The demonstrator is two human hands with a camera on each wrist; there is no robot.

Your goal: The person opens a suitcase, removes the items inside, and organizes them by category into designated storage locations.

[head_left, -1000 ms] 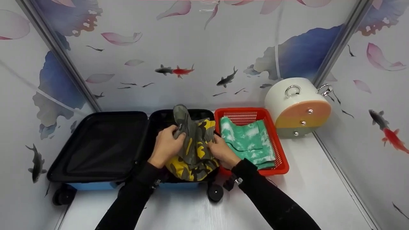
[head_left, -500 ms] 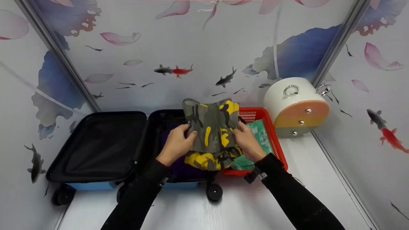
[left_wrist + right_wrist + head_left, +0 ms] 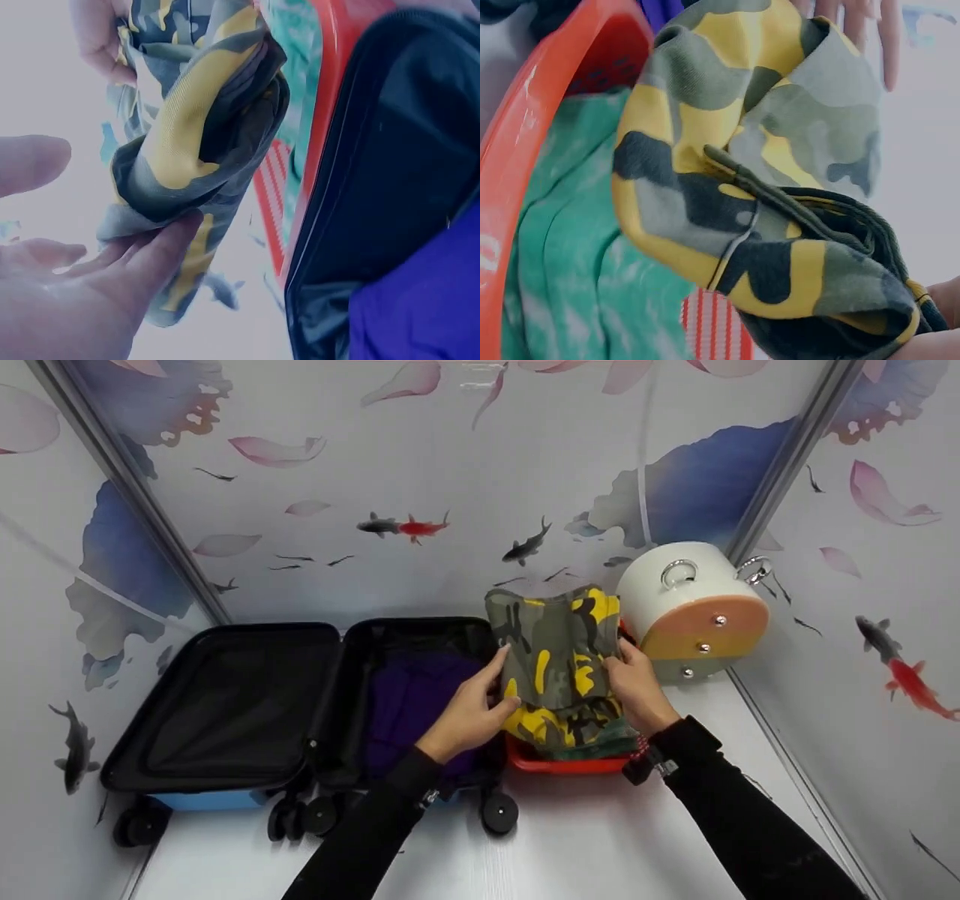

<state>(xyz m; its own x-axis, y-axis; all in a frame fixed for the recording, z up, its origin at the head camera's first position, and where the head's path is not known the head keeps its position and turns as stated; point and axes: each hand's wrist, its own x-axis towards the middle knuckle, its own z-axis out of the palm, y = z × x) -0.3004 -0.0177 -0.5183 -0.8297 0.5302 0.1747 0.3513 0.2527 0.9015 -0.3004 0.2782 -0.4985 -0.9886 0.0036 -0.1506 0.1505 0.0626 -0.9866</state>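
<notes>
A folded camouflage garment [image 3: 559, 660], grey-green with yellow and black patches, is between my two hands, over the red basket [image 3: 570, 766]. My left hand [image 3: 469, 712] supports its left side. In the left wrist view, the straight fingers [image 3: 161, 255] lie against the underside of the fold, with the thumb [image 3: 34, 161] standing away from the cloth. My right hand [image 3: 639, 690] grips the right edge; in the right wrist view only a bit of it shows at the lower right corner. Green tie-dye cloth [image 3: 592, 262] lies in the basket beneath the garment.
Left of the basket lies an opened suitcase [image 3: 225, 705] with black lining and wheels. Purple cloth [image 3: 409, 705] lies in its right half. A white round-topped box [image 3: 694, 615] with coloured drawers stands behind the basket at right. Patterned walls enclose the back and sides.
Both hands have carried the camouflage garment rightward from over the suitcase to over the basket. It has spread flatter, purple cloth has come into view, and the left thumb has moved off the cloth.
</notes>
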